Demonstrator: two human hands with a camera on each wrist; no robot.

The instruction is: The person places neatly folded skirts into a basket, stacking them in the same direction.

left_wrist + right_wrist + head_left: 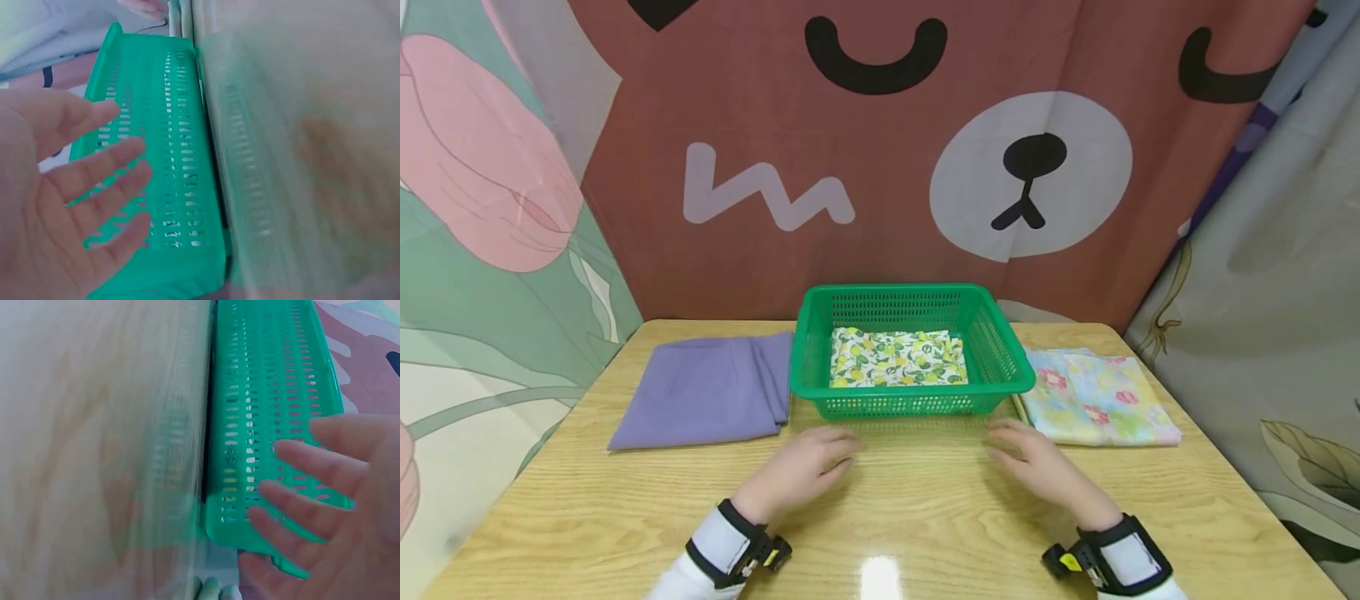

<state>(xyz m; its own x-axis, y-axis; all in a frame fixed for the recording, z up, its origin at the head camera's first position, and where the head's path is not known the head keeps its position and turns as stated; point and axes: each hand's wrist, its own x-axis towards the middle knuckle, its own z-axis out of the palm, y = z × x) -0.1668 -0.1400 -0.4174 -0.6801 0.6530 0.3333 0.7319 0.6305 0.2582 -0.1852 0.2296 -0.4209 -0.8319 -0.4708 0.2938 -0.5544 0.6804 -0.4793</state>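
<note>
A green slotted plastic basket (pixel 910 400) stands at the back middle of the table, with a folded lemon-print cloth (pixel 898 358) lying flat inside. In front of its left corner is my left hand (pixel 801 467), fingers spread and loosely bent, holding nothing. My right hand (pixel 1037 467) mirrors it near the basket's front right corner, also with nothing in it. Both wrist views show relaxed, parted fingers before the basket's slotted wall. A folded purple cloth (pixel 703 392) lies left of the basket, and a folded pastel floral cloth (pixel 1097 400) lies to its right.
The wooden table (pixel 895 500) reaches back to a curtain with a brown bear print (pixel 880 250). Grey printed fabric (pixel 1262 333) hangs along the right side. Each wrist wears a black-strapped band with a small camera.
</note>
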